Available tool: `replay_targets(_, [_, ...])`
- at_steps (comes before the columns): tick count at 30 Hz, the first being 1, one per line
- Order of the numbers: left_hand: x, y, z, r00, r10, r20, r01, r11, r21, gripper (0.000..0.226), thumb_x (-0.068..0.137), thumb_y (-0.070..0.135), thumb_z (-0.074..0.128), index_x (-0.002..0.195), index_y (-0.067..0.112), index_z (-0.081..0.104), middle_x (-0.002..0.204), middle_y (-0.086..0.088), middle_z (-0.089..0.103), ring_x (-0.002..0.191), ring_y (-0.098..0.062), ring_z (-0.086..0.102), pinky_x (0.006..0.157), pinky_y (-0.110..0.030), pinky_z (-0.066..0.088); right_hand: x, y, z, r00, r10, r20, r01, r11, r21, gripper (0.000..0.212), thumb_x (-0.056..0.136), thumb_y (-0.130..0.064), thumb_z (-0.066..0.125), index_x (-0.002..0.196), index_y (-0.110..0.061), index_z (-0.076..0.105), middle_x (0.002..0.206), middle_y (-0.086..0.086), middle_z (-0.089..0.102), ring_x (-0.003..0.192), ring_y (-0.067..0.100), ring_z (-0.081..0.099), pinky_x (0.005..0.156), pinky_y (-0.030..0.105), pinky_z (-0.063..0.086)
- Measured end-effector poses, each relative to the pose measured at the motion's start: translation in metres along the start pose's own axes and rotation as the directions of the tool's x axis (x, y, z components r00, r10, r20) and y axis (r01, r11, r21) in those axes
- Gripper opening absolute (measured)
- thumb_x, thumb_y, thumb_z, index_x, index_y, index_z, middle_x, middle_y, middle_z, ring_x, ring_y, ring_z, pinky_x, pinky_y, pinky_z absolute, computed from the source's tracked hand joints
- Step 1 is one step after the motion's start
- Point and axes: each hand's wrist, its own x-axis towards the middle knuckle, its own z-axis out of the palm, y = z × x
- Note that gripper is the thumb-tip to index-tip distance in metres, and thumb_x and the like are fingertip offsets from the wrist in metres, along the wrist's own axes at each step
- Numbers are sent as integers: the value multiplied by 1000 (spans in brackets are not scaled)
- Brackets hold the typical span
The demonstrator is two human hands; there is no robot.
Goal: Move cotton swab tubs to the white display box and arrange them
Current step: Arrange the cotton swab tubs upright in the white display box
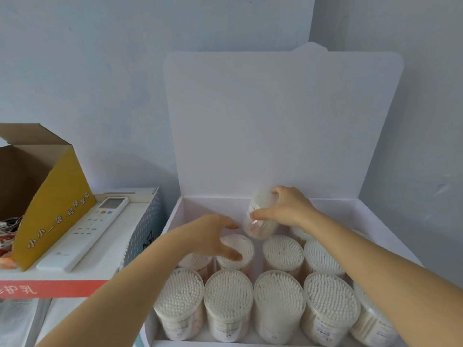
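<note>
The white display box (208, 209) lies open before me, its tall lid (283, 126) upright against the wall. Several clear cotton swab tubs stand upright in it in rows, such as one in the front row (228, 294). My right hand (288, 206) grips one tub (259, 221), tilted, above the bare back part of the box. My left hand (215, 236) hovers with fingers spread over a second-row tub (240, 246), holding nothing; I cannot tell whether it touches the tub.
Left of the box lies a white remote control (90, 229) on a flat carton (105, 259) with a red edge. An open brown and yellow cardboard box (50, 194) stands at the far left. A pale wall rises close behind.
</note>
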Motion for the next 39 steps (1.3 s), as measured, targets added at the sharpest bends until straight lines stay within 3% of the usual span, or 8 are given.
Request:
replay_targets(4, [-2, 8, 11, 1000, -17, 13, 16, 997, 73, 86, 63, 60, 74, 137, 30, 42, 139, 10, 48, 127, -14, 45, 107, -35, 36, -7, 3, 16, 999, -6, 51, 13, 989, -146, 95, 60, -64, 72, 136, -19, 38, 135, 8, 40, 120, 29, 49, 90, 37, 44])
replay_targets(10, [3, 8, 5, 998, -47, 51, 38, 987, 154, 85, 67, 54, 75, 139, 27, 39, 143, 10, 42, 132, -15, 38, 110, -33, 31, 0, 17, 3, 993, -57, 108, 76, 981, -181, 70, 80, -46, 63, 141, -22, 40, 141, 1, 47, 126, 24, 47, 99, 37, 42])
replay_targets(14, [7, 10, 0, 993, -62, 102, 42, 981, 189, 88, 69, 56, 72, 143, 26, 34, 147, 9, 36, 136, -15, 32, 110, -32, 26, 1, 44, -39, 981, 20, 195, 34, 963, -268, 69, 80, -46, 66, 140, -18, 43, 141, 2, 48, 125, 21, 49, 103, 34, 40])
replay_targets(20, [23, 44, 1, 993, 89, -73, -80, 990, 120, 80, 72, 59, 68, 140, 28, 38, 146, 9, 40, 134, -13, 36, 109, -32, 30, -31, 84, -59, 868, 108, 485, 33, 961, -274, 87, 72, -42, 79, 142, -20, 33, 140, -2, 43, 124, 15, 45, 106, 30, 38])
replay_targets(23, [33, 71, 14, 982, 187, -16, -185, 979, 82, 71, 72, 54, 71, 134, 33, 46, 138, 11, 47, 127, -12, 43, 105, -33, 37, -39, 90, -46, 909, 96, 406, 76, 919, -388, 90, 68, -59, 74, 139, -19, 35, 140, -1, 42, 125, 19, 40, 105, 35, 37])
replay_targets(28, [47, 98, 36, 966, 241, 97, -259, 925, 279, 65, 74, 53, 68, 132, 38, 45, 131, 13, 52, 122, -15, 46, 100, -32, 36, -48, 81, -29, 937, 156, 313, 29, 858, -513, 91, 66, -69, 65, 139, -24, 34, 135, 6, 44, 127, 26, 33, 102, 46, 33])
replay_targets(33, [49, 95, 33, 963, 227, 144, -261, 919, 297, 68, 72, 49, 71, 133, 39, 44, 133, 13, 49, 125, -14, 43, 101, -29, 36, -42, 79, -41, 973, 91, 211, -8, 931, -364, 90, 60, -63, 71, 135, -21, 45, 133, 0, 53, 121, 23, 49, 98, 40, 42])
replay_targets(39, [49, 86, 25, 966, 185, 180, -209, 970, 123, 68, 73, 48, 73, 134, 41, 44, 139, 14, 46, 124, -14, 47, 102, -32, 41, -31, 85, -67, 978, 72, 198, -16, 963, -270, 63, 57, -68, 70, 89, -13, 70, 97, 2, 69, 92, 20, 64, 76, 31, 51])
